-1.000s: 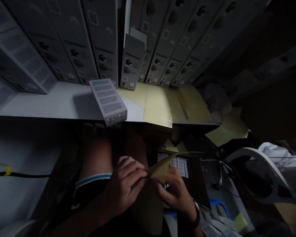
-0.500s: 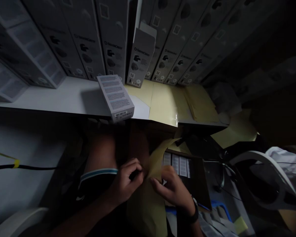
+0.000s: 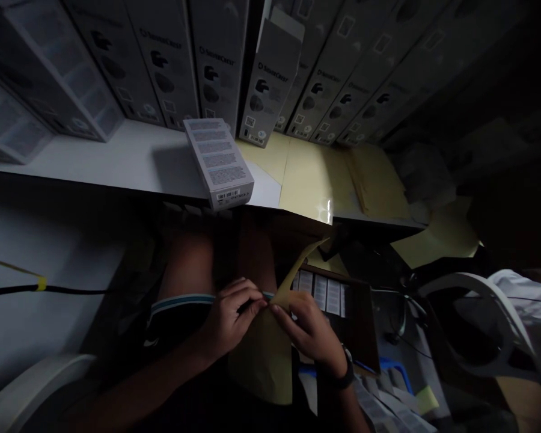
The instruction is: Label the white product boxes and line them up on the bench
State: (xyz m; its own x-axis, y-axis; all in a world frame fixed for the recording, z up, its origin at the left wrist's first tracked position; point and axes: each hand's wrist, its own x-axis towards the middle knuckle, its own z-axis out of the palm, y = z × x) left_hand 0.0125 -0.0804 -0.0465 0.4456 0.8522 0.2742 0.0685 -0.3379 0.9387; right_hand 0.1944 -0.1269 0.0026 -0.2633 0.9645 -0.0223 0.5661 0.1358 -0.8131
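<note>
So you've got the yellow sheet [image 3: 264,364] in both hands, out over your lap and below the table's front edge. Your left hand [image 3: 232,316] has thumb and fingertips pinched together on its edge, and your right hand [image 3: 313,331], the one with the black wristband [image 3: 345,368], pinches it right beside that with the thumb on top. One part sticks up past your right fingers and the rest hangs below; it's too dark to tell exactly how much is between your fingertips. Up on the white table [image 3: 130,144], a printed box [image 3: 220,159] lies flat with one end at the front edge, more yellow sheets [image 3: 306,180] lie to its right, and a SilverCrest box [image 3: 270,84] stands upright behind, flap up. Beyond your right hand there's a carton [image 3: 363,331] with small boxes [image 3: 327,294] lined up inside.
</note>
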